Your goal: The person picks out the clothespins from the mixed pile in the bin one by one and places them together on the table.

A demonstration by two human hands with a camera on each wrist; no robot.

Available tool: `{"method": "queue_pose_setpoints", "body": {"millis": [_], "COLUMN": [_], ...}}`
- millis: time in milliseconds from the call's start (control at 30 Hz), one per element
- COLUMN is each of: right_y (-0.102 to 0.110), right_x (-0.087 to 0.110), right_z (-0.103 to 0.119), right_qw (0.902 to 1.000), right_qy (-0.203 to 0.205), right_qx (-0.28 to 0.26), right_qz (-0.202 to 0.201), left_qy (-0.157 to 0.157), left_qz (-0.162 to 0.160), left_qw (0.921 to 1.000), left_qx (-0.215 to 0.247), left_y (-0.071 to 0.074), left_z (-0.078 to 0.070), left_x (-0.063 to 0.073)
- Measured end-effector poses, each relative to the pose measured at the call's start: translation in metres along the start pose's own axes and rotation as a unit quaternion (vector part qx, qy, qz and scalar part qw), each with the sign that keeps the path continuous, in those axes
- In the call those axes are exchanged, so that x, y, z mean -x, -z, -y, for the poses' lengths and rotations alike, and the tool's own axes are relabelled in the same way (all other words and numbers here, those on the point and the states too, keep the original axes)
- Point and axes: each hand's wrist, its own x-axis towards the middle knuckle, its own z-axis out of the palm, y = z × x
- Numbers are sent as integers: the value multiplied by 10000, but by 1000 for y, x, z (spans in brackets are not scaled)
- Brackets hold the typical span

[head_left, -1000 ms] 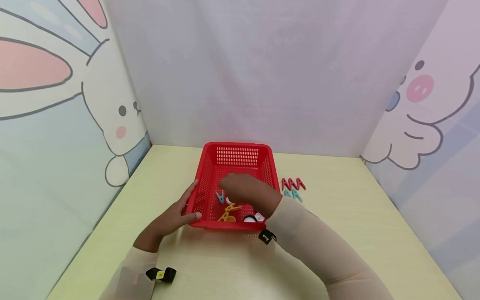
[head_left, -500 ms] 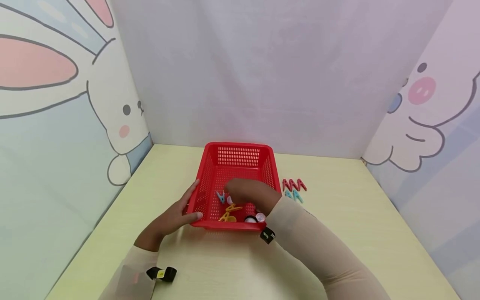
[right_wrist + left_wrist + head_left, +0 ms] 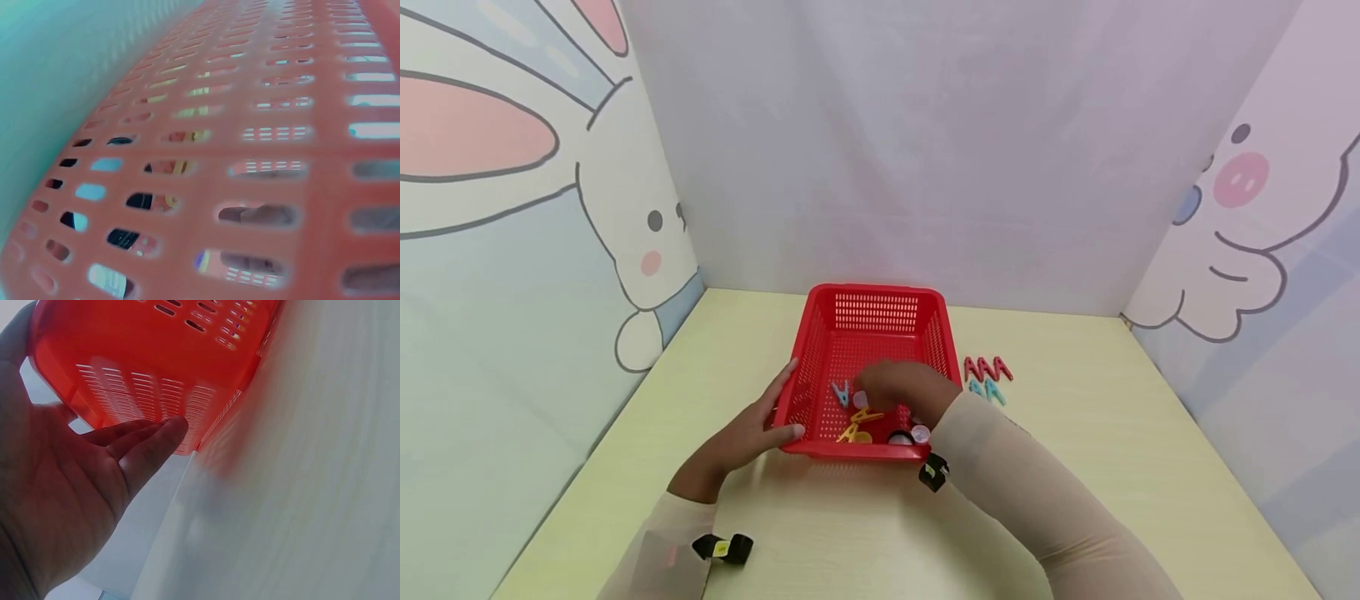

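A red slotted plastic basket (image 3: 876, 289) stands on the table. My left hand (image 3: 739, 440) grips its front left corner, thumb over the rim; in the left wrist view the other fingers lie along the outside wall. My right hand (image 3: 912, 388) reaches down inside, its fingertips hidden in the head view. Through the slots in the right wrist view, parts of fingers (image 3: 265, 215) show; I cannot tell what they hold. Around that hand lie a light blue clothespin (image 3: 841, 394), yellow clothespins (image 3: 867, 416), a pale round cap (image 3: 860, 401) and a yellow round piece (image 3: 862, 437).
A black-rimmed white round piece (image 3: 900, 438) and a clear round cap (image 3: 921, 434) lie in the basket's front right. Outside, right of the basket, red clothespins (image 3: 986, 368) line up behind light blue clothespins (image 3: 993, 392). Fabric walls with cartoon animals enclose the table (image 3: 842, 533).
My right hand has moved a little right and toward me inside the basket, uncovering more of the pale round cap. My left hand keeps its grip on the corner.
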Motion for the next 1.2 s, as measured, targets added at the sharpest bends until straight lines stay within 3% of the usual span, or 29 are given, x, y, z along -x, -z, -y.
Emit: {"method": "queue_pose_setpoints", "body": {"millis": [167, 467, 1200], "right_y": [-3, -8, -2], "right_x": [-4, -7, -3], "right_z": [0, 5, 0], "right_qw": [9992, 9974, 9970], "right_qy": [109, -64, 600], "right_qx": [390, 708, 82], "right_qz": [13, -64, -476], "left_qy": [-7, -2, -76], "left_qz": [9, 5, 36], "left_qw": [10000, 10000, 9999], "left_qx": [13, 52, 95], "left_y": [0, 0, 1], "left_z": [0, -1, 2], "left_x": [0, 1, -1]}}
